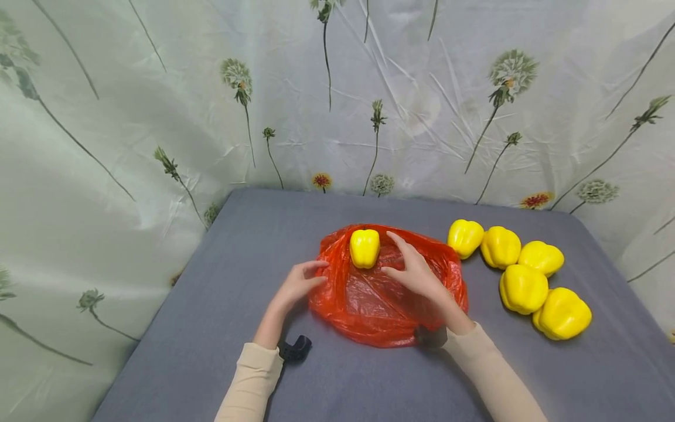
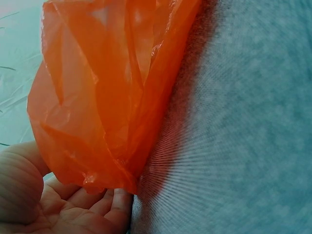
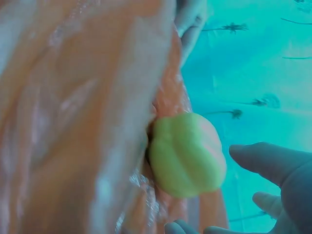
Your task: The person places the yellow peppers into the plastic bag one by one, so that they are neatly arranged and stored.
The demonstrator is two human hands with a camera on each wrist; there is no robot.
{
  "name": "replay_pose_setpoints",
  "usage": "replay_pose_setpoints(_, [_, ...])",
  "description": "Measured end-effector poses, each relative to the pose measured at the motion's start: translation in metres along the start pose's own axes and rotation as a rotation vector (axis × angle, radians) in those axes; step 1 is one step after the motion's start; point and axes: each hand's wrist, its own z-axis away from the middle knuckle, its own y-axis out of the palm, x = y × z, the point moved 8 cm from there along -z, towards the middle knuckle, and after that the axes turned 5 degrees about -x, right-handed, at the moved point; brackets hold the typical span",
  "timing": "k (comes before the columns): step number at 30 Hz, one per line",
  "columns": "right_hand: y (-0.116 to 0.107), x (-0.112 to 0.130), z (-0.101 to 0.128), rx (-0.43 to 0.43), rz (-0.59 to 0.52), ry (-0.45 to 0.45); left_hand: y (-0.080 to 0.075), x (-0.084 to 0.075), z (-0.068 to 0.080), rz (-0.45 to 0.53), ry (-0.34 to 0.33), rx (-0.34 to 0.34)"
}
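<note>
A red plastic bag (image 1: 369,331) lies spread on the table with its mouth facing up. One yellow bell pepper (image 1: 364,248) is at the far side of the bag's opening; the right wrist view shows the same bell pepper (image 3: 187,156) against the plastic. My left hand (image 1: 299,286) is at the bag's left edge, thumb and fingers apart; in the left wrist view, the plastic (image 2: 97,107) hangs in front of its fingers. Over the bag, my right hand (image 1: 419,271) is spread to the right of the pepper, with a gap between them.
Several more yellow bell peppers (image 1: 524,289) lie grouped on the grey table (image 1: 211,328), right of the bag. A dark strap (image 1: 295,349) is on the left wrist. Behind the table hangs a pale curtain (image 1: 295,105) with printed dandelions.
</note>
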Motion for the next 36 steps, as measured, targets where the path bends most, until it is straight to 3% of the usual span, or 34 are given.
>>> replay_pose_setpoints(14, [-0.045,-0.013,0.015,-0.150,0.014,-0.010,-0.005,0.003,0.000,-0.029,-0.011,-0.021])
replay_pose_setpoints(31, [-0.093,-0.049,0.030,-0.240,-0.004,0.115,-0.001,0.003,0.000,-0.007,0.005,-0.005])
replay_pose_setpoints(36, [-0.107,-0.060,0.032,-0.305,0.018,0.133,0.001,0.000,0.001,-0.009,0.013,-0.002])
